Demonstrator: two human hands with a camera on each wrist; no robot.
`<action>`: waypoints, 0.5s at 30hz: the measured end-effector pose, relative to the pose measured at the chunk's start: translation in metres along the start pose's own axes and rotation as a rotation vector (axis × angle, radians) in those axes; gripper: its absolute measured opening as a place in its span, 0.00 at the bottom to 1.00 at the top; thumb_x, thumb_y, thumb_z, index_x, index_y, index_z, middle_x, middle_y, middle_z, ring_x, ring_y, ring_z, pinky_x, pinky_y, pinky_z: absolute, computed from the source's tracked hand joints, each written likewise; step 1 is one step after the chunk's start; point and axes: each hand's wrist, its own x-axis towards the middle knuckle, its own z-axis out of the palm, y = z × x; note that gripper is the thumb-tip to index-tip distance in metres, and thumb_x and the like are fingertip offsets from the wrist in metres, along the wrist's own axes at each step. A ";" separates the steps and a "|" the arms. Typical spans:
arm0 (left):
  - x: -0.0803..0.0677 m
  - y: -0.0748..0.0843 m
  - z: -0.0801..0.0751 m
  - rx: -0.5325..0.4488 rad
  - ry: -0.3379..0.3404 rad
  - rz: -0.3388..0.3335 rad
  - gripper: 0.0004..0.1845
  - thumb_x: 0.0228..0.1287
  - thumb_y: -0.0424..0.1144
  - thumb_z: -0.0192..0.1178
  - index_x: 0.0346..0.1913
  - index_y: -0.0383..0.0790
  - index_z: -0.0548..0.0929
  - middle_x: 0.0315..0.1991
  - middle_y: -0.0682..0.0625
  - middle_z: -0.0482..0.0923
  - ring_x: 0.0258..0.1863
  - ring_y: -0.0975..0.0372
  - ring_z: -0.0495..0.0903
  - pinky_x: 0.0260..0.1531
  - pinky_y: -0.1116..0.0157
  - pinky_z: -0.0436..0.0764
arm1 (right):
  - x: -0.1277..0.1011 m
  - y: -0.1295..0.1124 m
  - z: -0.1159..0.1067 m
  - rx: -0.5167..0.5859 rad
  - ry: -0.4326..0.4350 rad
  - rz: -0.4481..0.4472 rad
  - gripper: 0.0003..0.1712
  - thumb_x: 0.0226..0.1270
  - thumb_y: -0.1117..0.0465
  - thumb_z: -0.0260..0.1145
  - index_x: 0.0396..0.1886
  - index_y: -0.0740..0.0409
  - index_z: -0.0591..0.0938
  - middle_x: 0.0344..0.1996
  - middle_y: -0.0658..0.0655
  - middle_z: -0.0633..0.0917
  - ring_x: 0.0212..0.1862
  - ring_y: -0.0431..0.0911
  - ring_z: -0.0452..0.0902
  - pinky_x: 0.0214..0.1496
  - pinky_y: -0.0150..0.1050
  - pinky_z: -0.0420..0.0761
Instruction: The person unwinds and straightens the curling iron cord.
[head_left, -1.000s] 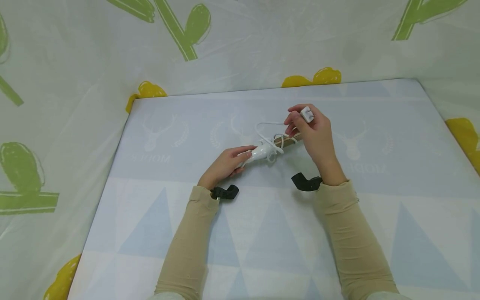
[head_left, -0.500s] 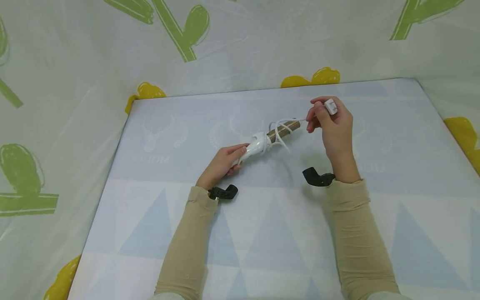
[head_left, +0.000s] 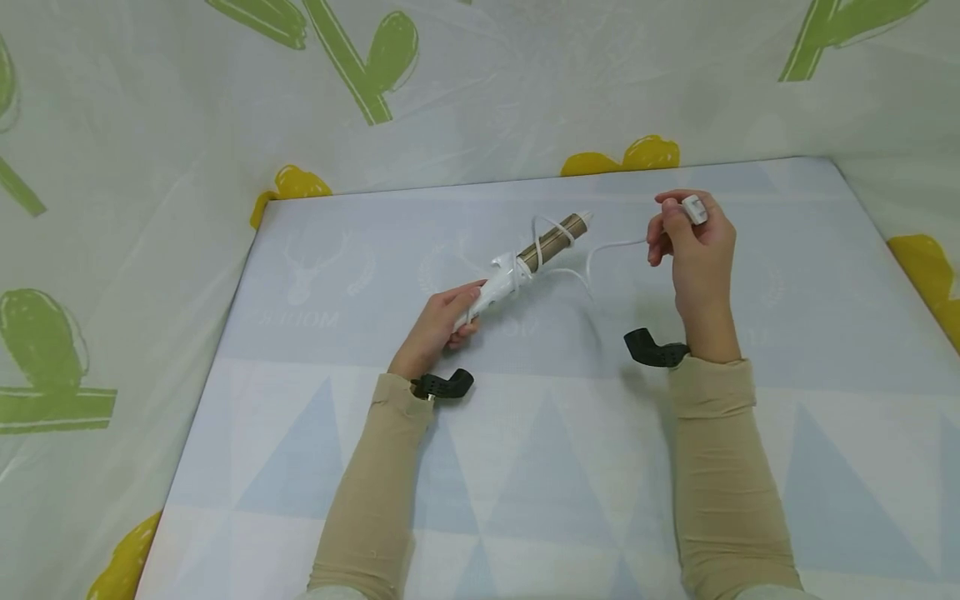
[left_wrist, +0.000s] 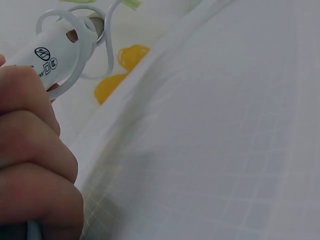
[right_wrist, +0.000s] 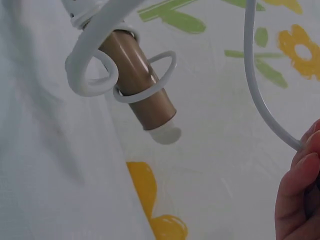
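L hand: left hand [head_left: 438,327] w/ fingers curled tight round the white handle of the curling iron [head_left: 517,267], lifted just above the mat [head_left: 525,467].
R hand: right hand [head_left: 693,250] pinching the white plug [head_left: 694,209] betw. thumb & fingertips, up off the mat, to the right of the iron's tip.
Iron look: white handle, bronze-gold barrel w/ pale rounded tip, pointing up-right & away from the person; near mid-mat.
Cord: white cord [head_left: 611,248] coiled in a few loose loops round barrel & handle top, then runs slack to the plug.
Hidden: handle's lower end buried in L fist; plug prongs not visible; wrist views cut off most of both hands.
Writing: small printed symbols on handle in left wrist view, too small to read; mat has faint mirrored lettering by deer motifs, not legible.
Around: black wrist mounts on beige sleeves; mat pale blue w/ triangles; white sheet [head_left: 150,125] w/ green & yellow shapes behind.
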 end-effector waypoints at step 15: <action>-0.009 0.010 0.002 -0.041 -0.013 0.036 0.21 0.66 0.49 0.48 0.59 0.48 0.72 0.16 0.49 0.63 0.13 0.65 0.59 0.13 0.69 0.57 | 0.004 0.010 -0.008 -0.007 0.033 0.096 0.16 0.60 0.58 0.62 0.40 0.67 0.74 0.20 0.60 0.73 0.15 0.45 0.65 0.17 0.29 0.71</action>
